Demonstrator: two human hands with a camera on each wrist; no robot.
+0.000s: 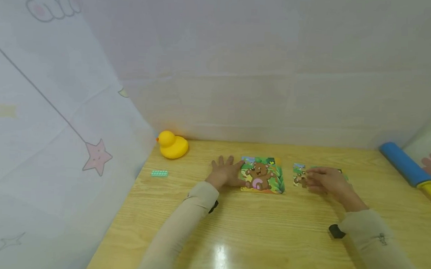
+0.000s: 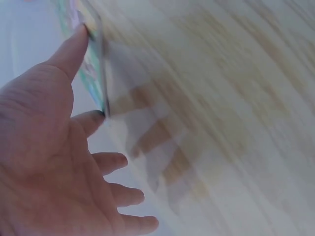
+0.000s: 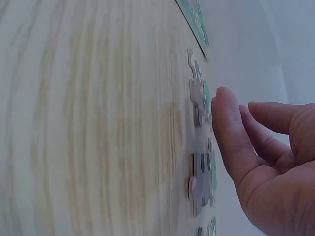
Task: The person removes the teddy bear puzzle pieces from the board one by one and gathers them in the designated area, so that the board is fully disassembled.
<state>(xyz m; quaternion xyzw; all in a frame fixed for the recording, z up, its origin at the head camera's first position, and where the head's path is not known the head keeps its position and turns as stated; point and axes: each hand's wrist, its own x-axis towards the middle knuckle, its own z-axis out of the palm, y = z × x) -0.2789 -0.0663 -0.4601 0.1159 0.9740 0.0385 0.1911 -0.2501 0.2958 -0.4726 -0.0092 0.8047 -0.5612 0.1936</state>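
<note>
Puzzle pieces (image 1: 299,178) need a light touch: right hand (image 1: 328,182), its grip parted, holds nothing; left hand (image 1: 224,174), spread, touches bear picture (image 1: 262,175).

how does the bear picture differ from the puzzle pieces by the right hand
The bear picture is one whole rectangle; the puzzle pieces are separate, with rounded knobs. The bear picture has the left hand touching its edge and its bear shows clearly, while the puzzle pieces are partly hidden by the right hand in the head view. Both show brown and green printing.
</note>
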